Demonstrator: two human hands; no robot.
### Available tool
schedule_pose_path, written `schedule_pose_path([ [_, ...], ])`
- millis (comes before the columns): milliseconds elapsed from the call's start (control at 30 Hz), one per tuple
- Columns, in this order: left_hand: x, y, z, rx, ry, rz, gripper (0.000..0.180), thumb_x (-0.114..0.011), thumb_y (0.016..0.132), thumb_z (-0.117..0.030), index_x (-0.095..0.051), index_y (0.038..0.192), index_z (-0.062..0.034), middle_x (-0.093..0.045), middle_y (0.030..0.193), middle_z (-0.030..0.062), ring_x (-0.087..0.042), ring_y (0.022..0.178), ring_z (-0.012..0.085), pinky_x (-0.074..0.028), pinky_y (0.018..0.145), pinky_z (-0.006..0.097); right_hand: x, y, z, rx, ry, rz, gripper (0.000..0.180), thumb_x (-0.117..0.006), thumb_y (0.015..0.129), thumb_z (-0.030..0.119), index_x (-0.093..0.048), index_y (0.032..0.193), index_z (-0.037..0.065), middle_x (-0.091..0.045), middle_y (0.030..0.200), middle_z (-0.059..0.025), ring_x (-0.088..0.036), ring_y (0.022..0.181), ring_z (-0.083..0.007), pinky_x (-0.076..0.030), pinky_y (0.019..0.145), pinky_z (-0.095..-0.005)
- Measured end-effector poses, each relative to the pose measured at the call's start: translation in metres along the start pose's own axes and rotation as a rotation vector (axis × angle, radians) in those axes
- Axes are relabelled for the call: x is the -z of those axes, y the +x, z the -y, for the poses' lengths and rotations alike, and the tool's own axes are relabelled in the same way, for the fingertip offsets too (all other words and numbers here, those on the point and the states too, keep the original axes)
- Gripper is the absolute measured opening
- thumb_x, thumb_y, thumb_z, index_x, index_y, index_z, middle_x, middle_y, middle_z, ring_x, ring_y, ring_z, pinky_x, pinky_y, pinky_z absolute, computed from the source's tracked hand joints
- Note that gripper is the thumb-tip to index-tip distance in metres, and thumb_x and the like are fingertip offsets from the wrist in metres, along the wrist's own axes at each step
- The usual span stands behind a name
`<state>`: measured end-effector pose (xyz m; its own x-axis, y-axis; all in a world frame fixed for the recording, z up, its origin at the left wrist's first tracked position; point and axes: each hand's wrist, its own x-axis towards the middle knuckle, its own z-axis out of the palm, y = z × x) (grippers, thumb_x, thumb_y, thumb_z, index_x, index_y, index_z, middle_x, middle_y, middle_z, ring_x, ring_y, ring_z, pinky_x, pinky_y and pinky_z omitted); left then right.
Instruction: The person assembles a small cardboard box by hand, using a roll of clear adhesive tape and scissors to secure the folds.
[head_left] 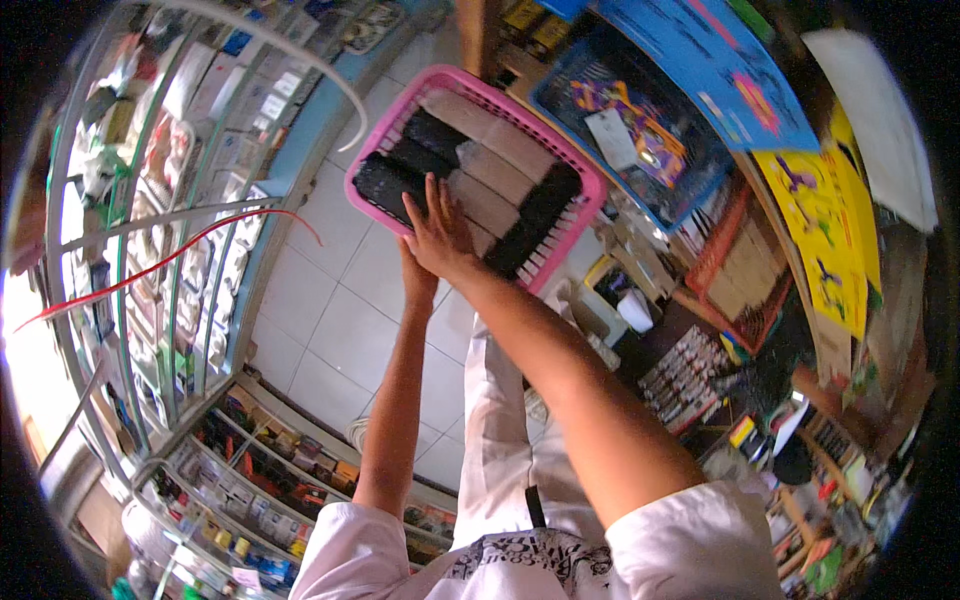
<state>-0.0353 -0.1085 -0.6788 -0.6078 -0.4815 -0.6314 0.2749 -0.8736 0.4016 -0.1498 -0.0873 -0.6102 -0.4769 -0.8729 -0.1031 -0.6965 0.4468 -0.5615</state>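
Note:
A pink plastic basket with slotted sides is in front of me. Inside lie several dark bundles and several pale, long blocks or packs; their exact kind cannot be made out. My right hand rests on the contents near the basket's near left side. Its fingers are spread and lie on a dark bundle. Just below it, my left hand is at the basket's near rim and seems to hold it from beneath. Most of its fingers are hidden by the rim and the right hand.
Glass display shelves with packed goods line the left, and a low glass case stands near left. A red strip crosses the shelves. At right are a blue tray, a yellow box and an orange crate. Tiled floor lies below.

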Motion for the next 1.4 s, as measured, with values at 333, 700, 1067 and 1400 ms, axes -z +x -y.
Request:
schedule_pose_path([
  [333, 0.033, -0.032, -0.022, -0.096, 0.981, -0.229, 0.069, -0.062, 0.101, -0.031, -0.024, 0.156, -0.0112, -0.067, 0.102, 0.0097, -0.064, 0.084, 0.016, -0.052, 0.071, 0.031, 0.07, -0.08, 0.015, -0.119, -0.101, -0.221, 0.061, -0.071, 0.086, 0.025, -0.05, 0.14, 0.005, -0.037, 0.15, -0.0306, -0.04, 0.135, -0.0453, -0.036, 0.107, -0.0548],
  [700, 0.183, -0.146, 0.019, 0.31, 1.467, -0.29, 0.074, -0.068, 0.092, -0.043, -0.034, 0.149, -0.0107, -0.061, 0.127, 0.0293, -0.059, 0.121, 0.0391, -0.047, 0.099, 0.048, 0.304, -0.264, -0.173, -0.67, 0.024, -1.11, 0.032, -0.069, 0.092, 0.016, -0.063, 0.12, 0.003, -0.068, 0.109, -0.0115, -0.064, 0.098, -0.0225, -0.05, 0.087, -0.0349],
  [1067, 0.085, -0.203, -0.006, 0.533, 1.475, -0.245, 0.061, -0.067, 0.093, -0.047, -0.044, 0.139, -0.0148, -0.064, 0.095, 0.0083, -0.06, 0.072, 0.0192, -0.049, 0.056, 0.04, 0.291, -0.299, -0.262, -1.105, -0.285, -1.043, 0.047, -0.078, 0.083, 0.045, -0.076, 0.113, 0.009, -0.074, 0.098, -0.0108, -0.07, 0.08, -0.0327, -0.054, 0.068, -0.0446],
  [1400, 0.003, -0.199, -0.054, 0.247, 1.424, -0.016, 0.053, -0.067, 0.096, -0.036, -0.048, 0.138, -0.009, -0.066, 0.109, 0.0114, -0.062, 0.085, 0.0182, -0.051, 0.065, 0.035, 0.326, -0.291, -0.212, -1.005, -0.019, -1.404, 0.024, -0.071, 0.092, 0.029, -0.072, 0.102, 0.007, -0.07, 0.097, -0.0123, -0.069, 0.087, -0.0293, -0.054, 0.076, -0.0426],
])
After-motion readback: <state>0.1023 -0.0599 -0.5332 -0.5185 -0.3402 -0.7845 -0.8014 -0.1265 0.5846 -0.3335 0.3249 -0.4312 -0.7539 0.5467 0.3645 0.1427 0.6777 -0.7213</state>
